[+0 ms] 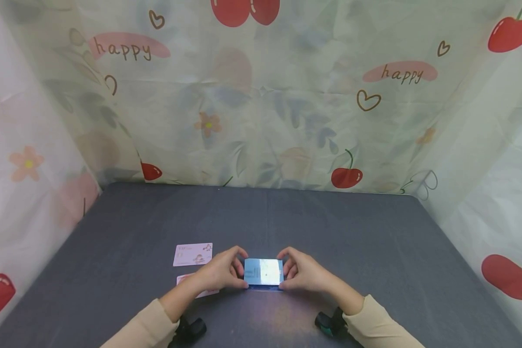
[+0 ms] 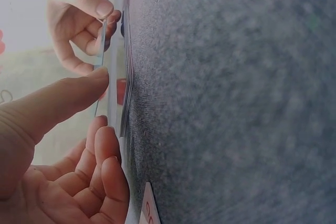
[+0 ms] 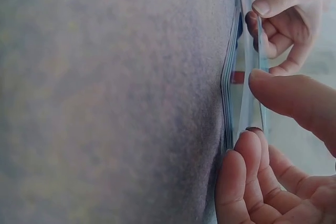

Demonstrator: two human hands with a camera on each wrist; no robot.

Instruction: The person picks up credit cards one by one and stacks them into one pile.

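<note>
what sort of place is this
Probably a small screened-off recording setup: cherry-printed sheets stand around three sides of a dark table, and two black devices look wrist-worn, perhaps cameras.

The desk (image 1: 374, 232) has a dark grey, fabric-like top, with a faint crease running in from about the middle of its far edge; its far corners are both in view. Midway between the left and right edges lies a low stack of thin cards (image 3: 227, 93), some of them bluish along the side. Left of the stack, well in from the left edge, a pale pink card (image 1: 187, 256) with printed lettering lies flat. Just nearer than it is a second pink card (image 1: 209, 293), largely hidden.
</note>
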